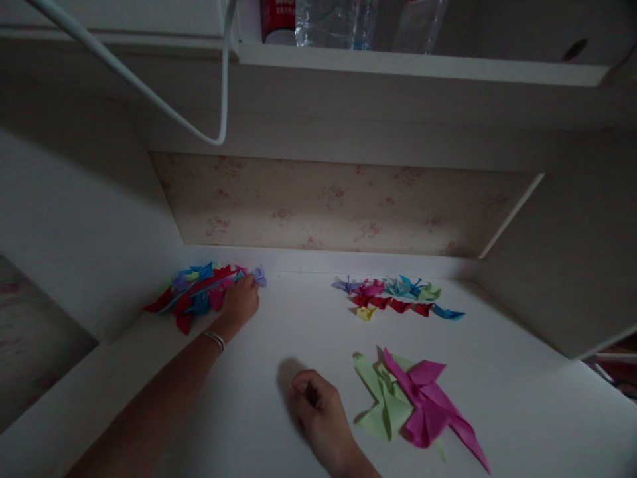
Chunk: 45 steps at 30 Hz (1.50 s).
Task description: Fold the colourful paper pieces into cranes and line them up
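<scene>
My left hand (pixel 240 302) reaches to the back left of the white desk and rests on a heap of folded paper pieces (pixel 199 295) in red, blue, pink and purple. Its fingers curl round a purple piece (pixel 259 276) at the heap's right end. A thin bracelet (pixel 213 340) circles that wrist. My right hand (pixel 318 411) lies on the desk near the front, its fingers loosely curled in; nothing shows in them. Just right of it lie a large green folded paper (pixel 381 401) and a large pink one (pixel 430 405) overlapping it.
A row of small folded paper cranes (pixel 395 297) in several colours lies at the back right. A floral panel (pixel 338 206) backs the desk. Overhead, a shelf (pixel 418 64) carries bottles, and a white cable (pixel 149 96) hangs down. A side wall (pixel 572 265) closes the right.
</scene>
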Available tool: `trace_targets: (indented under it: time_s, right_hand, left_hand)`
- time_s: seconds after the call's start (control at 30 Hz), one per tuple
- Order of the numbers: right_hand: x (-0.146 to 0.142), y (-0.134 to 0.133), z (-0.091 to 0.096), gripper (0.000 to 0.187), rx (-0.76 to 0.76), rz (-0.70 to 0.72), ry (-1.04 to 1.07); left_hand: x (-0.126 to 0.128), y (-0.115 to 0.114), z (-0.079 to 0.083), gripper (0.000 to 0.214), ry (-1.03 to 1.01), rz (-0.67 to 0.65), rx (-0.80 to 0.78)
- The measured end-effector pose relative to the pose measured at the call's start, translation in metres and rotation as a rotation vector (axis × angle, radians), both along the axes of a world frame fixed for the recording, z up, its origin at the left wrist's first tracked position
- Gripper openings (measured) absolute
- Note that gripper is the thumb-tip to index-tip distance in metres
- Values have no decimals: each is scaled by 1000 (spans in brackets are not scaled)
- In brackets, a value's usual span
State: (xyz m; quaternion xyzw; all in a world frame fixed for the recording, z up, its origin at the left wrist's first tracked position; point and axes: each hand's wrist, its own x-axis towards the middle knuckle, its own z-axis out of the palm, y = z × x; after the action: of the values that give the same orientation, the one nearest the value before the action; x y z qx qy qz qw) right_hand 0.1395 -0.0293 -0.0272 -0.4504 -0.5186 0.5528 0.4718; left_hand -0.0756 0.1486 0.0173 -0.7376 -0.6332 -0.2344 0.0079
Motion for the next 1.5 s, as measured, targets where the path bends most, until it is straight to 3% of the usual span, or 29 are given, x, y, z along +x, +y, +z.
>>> trace_targets:
  time_s: [0.27, 0.43, 0.67, 0.77, 0.9, 1.0, 1.07, 1.23, 1.37, 1.5]
  right_hand:
    - [1, 2, 6, 12, 3, 25, -78]
    - [1, 1, 8, 6, 5, 32, -90]
    - [0, 3, 6, 8, -60, 36, 64]
    - [0, 3, 5, 14, -95, 16, 129]
    - [1, 4, 4, 24, -120, -23, 227]
    - [3, 7, 4, 33, -161, -65, 345]
    - [4, 8, 5, 39, -193, -63, 431]
    - [9, 8, 10, 53, -246, -79, 544]
    - [9, 8, 13, 54, -270, -83, 572]
    - [7, 7, 11, 51, -205, -90, 520]
  left_hand:
    - [-3, 12, -19, 33, 194, -60, 57]
    - [4, 14, -16, 36, 152, -103, 91]
    - [26, -23, -13, 34, -75, -77, 185]
    - [35, -53, -14, 30, -272, -43, 154]
    - [51, -103, -12, 24, -922, -15, 4]
    - [66, -137, -10, 42, -1229, -43, -70]
    - [74, -154, -12, 48, -1316, -63, -136]
    - [75, -165, -23, 31, -1229, -138, -279]
    - [71, -162, -28, 13, -1062, -265, -168]
    - [71, -165, -26, 15, -961, -354, -96]
